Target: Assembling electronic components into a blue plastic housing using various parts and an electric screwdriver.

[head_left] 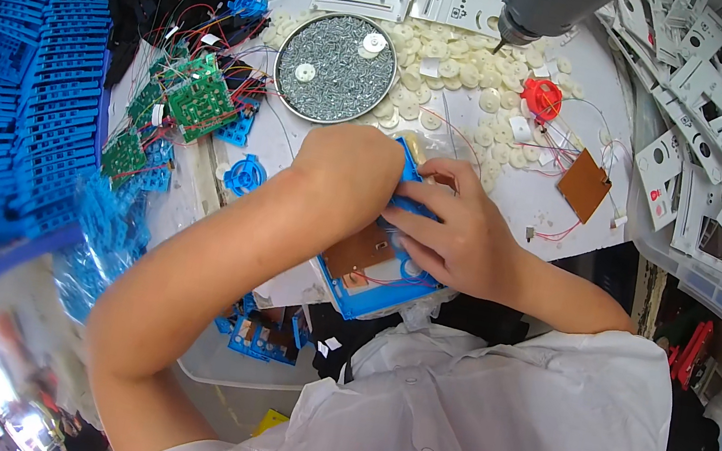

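A blue plastic housing [359, 303] lies tilted at the near edge of the table, in front of my body. Inside it are a brown circuit board [358, 254] and thin red wires. My right hand [465, 233] is closed on the housing's right side, its fingers bent over the blue edge. Bent at the wrist, my left hand [347, 164] rests over the housing's far left part. Its back faces up and hides its fingers, so what they hold does not show.
A round metal tray [278, 78] of small screws stands beyond my hands, among many cream plastic discs [445, 68]. A grey power screwdriver [550, 9] hangs above. Green circuit boards [201, 94] and stacked blue parts [51, 78] lie left; white panels [716, 103] fill a bin right.
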Demonstrator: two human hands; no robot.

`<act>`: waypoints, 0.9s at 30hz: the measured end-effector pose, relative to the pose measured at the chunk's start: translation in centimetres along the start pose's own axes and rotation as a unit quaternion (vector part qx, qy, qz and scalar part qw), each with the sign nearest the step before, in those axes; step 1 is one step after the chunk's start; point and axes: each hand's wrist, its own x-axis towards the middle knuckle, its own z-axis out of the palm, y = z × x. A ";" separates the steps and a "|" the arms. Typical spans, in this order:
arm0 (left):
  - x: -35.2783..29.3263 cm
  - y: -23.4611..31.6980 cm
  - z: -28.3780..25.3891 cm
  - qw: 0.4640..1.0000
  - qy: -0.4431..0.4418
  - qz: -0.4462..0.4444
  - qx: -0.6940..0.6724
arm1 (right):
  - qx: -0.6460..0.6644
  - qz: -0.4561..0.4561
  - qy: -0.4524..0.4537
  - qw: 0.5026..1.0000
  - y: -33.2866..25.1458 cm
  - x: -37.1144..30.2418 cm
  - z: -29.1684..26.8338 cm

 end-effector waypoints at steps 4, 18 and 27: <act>0.8 -1.2 -0.3 0.999 -0.023 0.015 -0.039 | -0.003 -0.009 -0.009 1.000 0.1 -0.1 -0.1; 1.4 0.8 -0.1 1.000 -0.020 0.008 -0.010 | -0.184 -0.012 -0.097 0.978 -2.5 1.2 -0.1; -1.8 -2.8 1.0 0.981 0.120 0.013 -0.152 | -0.103 -0.048 -0.072 0.991 -0.1 1.1 -0.9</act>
